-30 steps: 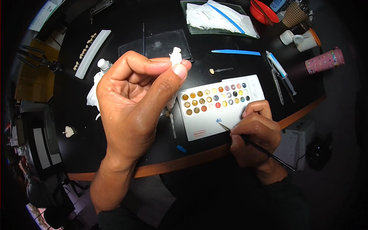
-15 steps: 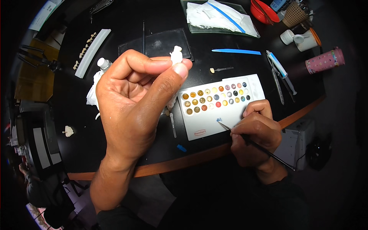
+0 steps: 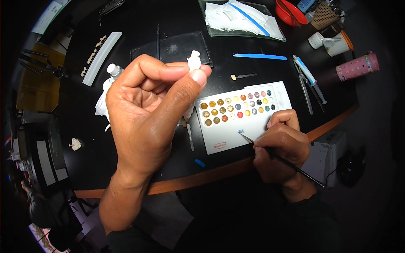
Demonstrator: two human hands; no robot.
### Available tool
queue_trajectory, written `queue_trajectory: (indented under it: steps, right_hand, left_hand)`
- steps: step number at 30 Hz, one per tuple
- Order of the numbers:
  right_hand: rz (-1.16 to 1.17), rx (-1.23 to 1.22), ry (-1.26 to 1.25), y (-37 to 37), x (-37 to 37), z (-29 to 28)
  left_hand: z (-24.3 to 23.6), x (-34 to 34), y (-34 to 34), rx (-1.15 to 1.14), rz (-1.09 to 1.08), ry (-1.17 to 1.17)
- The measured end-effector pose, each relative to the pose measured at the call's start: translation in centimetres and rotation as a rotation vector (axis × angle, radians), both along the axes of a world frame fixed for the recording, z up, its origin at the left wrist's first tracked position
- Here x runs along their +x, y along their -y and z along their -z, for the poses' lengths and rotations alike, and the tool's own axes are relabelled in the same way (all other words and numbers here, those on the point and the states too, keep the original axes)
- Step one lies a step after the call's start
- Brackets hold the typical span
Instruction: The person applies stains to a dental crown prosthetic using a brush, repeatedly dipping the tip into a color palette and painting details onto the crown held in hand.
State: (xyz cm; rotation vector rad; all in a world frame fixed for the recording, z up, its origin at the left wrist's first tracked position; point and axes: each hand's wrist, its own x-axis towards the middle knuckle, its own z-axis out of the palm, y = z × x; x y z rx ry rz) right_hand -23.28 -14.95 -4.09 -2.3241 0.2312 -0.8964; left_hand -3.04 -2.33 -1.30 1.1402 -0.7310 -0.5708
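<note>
Above the black worktop, the left hand pinches a small white tooth-like piece, far-left of the palette, while the right hand grips a thin brush, tip at a blue dab near the palette's middle. Sound practice would be a sparing load, a well-pointed tip and the piece held steady. Containers: the palette holds brown, yellow and red pastes in far wells; the red bowl, far right, holds a brown stick.

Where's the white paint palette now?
In the head view, the palette lies right of centre on the black table, beside the right hand, the brush tip at its blue smear.
</note>
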Motion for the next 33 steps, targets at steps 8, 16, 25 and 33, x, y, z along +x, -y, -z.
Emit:
queue_trajectory:
  steps: [8,16,25,33]
  right_hand:
    - [0.009,-0.008,0.006,-0.10,-0.25,0.10]
    - [0.009,-0.023,0.003,-0.07,-0.15,-0.10]
    - [0.006,-0.013,0.002,0.06,-0.06,0.02]
    - [0.005,0.051,-0.030,-0.36,-0.46,0.09]
  left_hand:
    - [0.02,-0.21,-0.17,0.006,0.003,-0.014]
    - [-0.06,-0.09,-0.10,0.001,0.007,-0.005]
    - [0.14,0.00,0.01,0.002,0.011,-0.011]
    - [0.21,-0.25,-0.16,-0.004,0.007,-0.020]
